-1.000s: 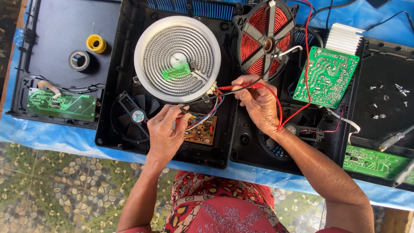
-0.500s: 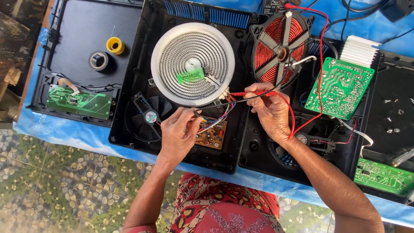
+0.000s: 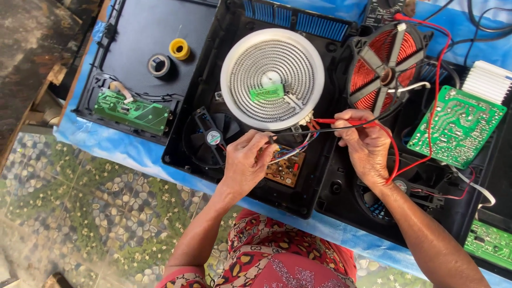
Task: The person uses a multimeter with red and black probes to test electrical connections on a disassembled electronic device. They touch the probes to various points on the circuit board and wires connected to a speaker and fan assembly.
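**Pinching two probes at the heater terminals**

Gripping a thin black probe (image 3: 298,132), the left hand (image 3: 246,162) is pinching it between thumb and fingertips, while the right hand (image 3: 364,143) is holding a red probe (image 3: 333,122) in a closed grip, its red lead looping away toward 3 o'clock. Both tips are meeting at the 5 o'clock edge of the round white ribbed heating element (image 3: 272,77). Judging by this, steady tips on bare metal terminals matter most. Beneath is sitting a small brown circuit board (image 3: 282,169); a black plastic fan (image 3: 213,137) is lying at 9 o'clock, a glossy copper-red coil (image 3: 386,72) at 2 o'clock.
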